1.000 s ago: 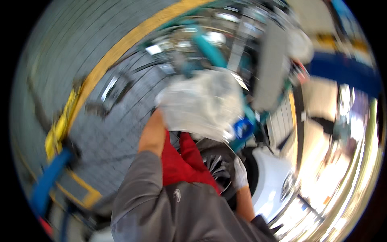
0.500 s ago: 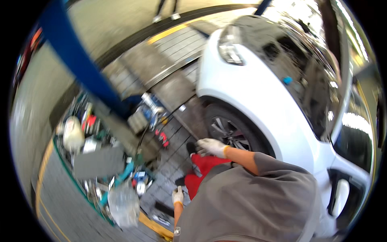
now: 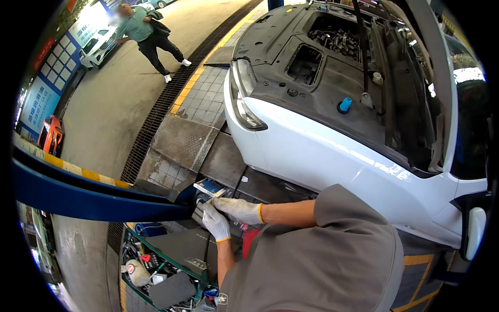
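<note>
Both my hands wear white gloves and meet in front of me, beside the end of a blue lift arm (image 3: 93, 200). My left hand (image 3: 215, 223) is curled around the lower side of a small blue-and-white box (image 3: 208, 187). My right hand (image 3: 237, 209) reaches in from the right, its fingers closed on the same box. The part of the box under the fingers is hidden. My grey shirt (image 3: 322, 260) fills the lower right.
A white car (image 3: 322, 151) with its bonnet open stands to the right. Below my hands is a green-rimmed tool cart (image 3: 156, 249) full of tools and cans. A long drain grate (image 3: 161, 109) crosses the floor. Another person (image 3: 148, 36) walks at the far top left.
The view has swung round to face the car's front. My right hand has left the wheel, my left hand has come up, and both now meet at the small box.
</note>
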### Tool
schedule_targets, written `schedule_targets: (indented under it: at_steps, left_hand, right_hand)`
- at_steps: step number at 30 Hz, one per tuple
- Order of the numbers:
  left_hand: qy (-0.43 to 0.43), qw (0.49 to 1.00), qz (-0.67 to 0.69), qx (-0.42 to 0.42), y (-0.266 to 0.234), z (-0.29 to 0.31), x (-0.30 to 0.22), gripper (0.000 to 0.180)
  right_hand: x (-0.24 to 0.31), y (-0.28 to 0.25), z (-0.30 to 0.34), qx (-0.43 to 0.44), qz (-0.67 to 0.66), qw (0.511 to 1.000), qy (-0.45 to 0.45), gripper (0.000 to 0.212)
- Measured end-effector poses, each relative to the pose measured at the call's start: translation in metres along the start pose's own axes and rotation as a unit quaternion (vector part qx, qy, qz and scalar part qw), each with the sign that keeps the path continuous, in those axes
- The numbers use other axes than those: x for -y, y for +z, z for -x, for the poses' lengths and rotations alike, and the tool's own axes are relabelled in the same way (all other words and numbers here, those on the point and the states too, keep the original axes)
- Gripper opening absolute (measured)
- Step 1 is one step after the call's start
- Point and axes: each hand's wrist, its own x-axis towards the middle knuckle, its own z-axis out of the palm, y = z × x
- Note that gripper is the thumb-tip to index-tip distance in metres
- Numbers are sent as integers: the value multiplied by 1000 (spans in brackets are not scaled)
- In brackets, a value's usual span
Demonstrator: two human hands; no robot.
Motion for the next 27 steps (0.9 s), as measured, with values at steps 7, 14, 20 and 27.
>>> schedule_targets:
  at_steps: [7,14,20,27]
  left_hand:
    - [28,998,34,34,31,-76,-11,70]
    - [129,985,-25,116,100,-205,-9,61]
    - [104,988,36,105,134,-392,-35,68]
    - [-8,947,218,234,144,-499,-123,68]
  right_hand:
    - [22,-32,-47,21,-127,990,-62,44]
    - [78,-81,-96,6,-193,970,-150,50]
    - [155,-89,-200,-65,-141,971,-185,43]
    - [270,-83,-241,-245,-85,926,-273,35]
